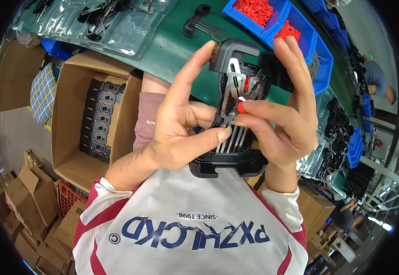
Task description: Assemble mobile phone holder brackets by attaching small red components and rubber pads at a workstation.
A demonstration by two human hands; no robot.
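Hands are raised together over the green table [172, 50], and between them you hold a black plastic clamp-like assembly [233, 105] with a toothed metal plate down its middle, upright just above your chest. Your left hand [181, 123] grips its left edge, forefinger stretched up to the top corner and thumb laid across the lower metal strips. Your right hand [282, 114] cups the right side, fingers reaching over the top, while thumb and a fingertip pinch a small red cap [241, 107] against the metal plate. A second red piece sits higher inside the assembly. On the table beyond, blue bins [272, 27] hold heaps of matching red caps [254, 10], and one loose black part [198, 20] lies near them. Clear plastic blister trays [108, 23] with dark parts lie at the upper left. Left of you, an open brown cardboard box [71, 114] holds black moulded parts [99, 119] packed in neat rows. More flattened brown cartons [30, 201] are stacked at the lower left beside a red crate [69, 197]. Another person [377, 78] in a blue top works at the far right.
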